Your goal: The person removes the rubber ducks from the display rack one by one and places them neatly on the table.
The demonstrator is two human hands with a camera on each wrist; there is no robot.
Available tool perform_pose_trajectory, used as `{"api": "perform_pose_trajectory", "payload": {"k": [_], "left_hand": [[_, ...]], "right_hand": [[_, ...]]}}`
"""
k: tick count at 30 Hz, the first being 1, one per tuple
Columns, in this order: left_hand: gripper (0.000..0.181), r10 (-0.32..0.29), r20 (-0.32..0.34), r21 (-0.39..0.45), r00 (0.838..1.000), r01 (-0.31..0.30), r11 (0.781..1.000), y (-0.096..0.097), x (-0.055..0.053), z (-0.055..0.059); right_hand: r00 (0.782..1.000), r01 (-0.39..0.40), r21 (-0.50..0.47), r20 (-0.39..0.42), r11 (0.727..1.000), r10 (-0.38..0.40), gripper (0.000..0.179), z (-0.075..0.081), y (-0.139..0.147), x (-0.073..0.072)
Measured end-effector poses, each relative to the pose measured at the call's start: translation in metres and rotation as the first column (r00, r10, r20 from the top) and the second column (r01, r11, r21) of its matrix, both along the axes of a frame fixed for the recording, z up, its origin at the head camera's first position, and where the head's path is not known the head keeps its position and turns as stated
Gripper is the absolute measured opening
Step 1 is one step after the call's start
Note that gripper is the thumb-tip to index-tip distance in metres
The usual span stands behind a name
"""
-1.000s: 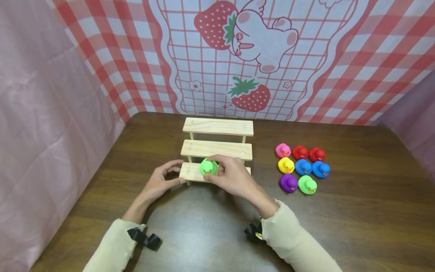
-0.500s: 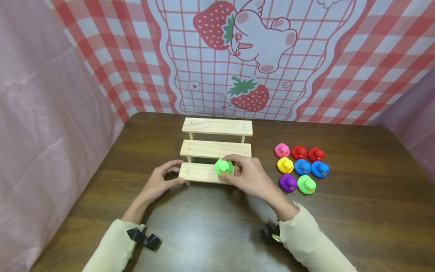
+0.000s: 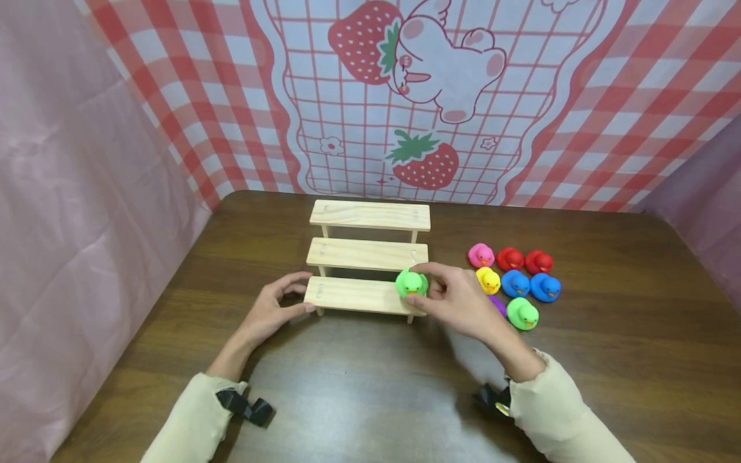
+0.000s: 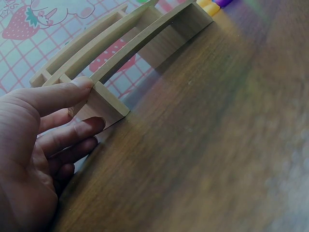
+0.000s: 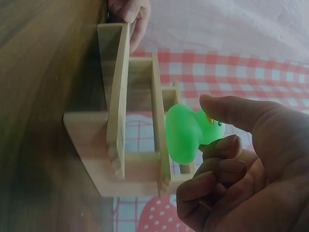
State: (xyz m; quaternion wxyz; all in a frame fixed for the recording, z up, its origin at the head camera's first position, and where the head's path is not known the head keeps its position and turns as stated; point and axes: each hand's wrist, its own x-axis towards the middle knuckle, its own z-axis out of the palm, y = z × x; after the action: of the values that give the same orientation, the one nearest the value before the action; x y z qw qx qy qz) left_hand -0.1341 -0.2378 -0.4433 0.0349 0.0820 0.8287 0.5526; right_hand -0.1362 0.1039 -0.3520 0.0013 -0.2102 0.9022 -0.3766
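A three-step wooden display stand (image 3: pixel 353 294) stands on the table, its steps rising toward the back. At the left end of its lowest step, my left hand (image 3: pixel 274 307) holds the corner; in the left wrist view the thumb (image 4: pixel 83 83) lies on the step's edge with the fingers by the side panel (image 4: pixel 104 108). My right hand (image 3: pixel 466 302) pinches a light green rubber duck (image 3: pixel 411 284) between thumb and fingers, over the right end of the lowest step. The right wrist view shows this duck (image 5: pixel 182 135) raised above that step's board (image 5: pixel 118 101), its beak toward the thumb.
Right of the stand sit loose rubber ducks: pink (image 3: pixel 481 255), two red (image 3: pixel 511 259), yellow (image 3: pixel 489 281), two blue (image 3: pixel 515 283), green (image 3: pixel 523 314) and a purple one (image 3: pixel 498 305) partly hidden by my right hand. A checked strawberry cloth (image 3: pixel 428 164) hangs behind the table (image 3: pixel 347 399).
My right hand has moved to the right along the lowest step with the green rubber duck, from its middle to its right end. My left hand has stayed in place.
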Motion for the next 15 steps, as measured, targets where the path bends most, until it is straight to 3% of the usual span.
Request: {"api": "perform_pose_trajectory", "payload": {"k": [15], "left_hand": [[0.06,-0.004,-0.002,0.011,1.0,0.004,1.0,0.0,-0.001,-0.001]], "right_hand": [[0.997,0.067,0.044,-0.047,0.997,-0.065,0.041,0.003,0.045,0.004]]}}
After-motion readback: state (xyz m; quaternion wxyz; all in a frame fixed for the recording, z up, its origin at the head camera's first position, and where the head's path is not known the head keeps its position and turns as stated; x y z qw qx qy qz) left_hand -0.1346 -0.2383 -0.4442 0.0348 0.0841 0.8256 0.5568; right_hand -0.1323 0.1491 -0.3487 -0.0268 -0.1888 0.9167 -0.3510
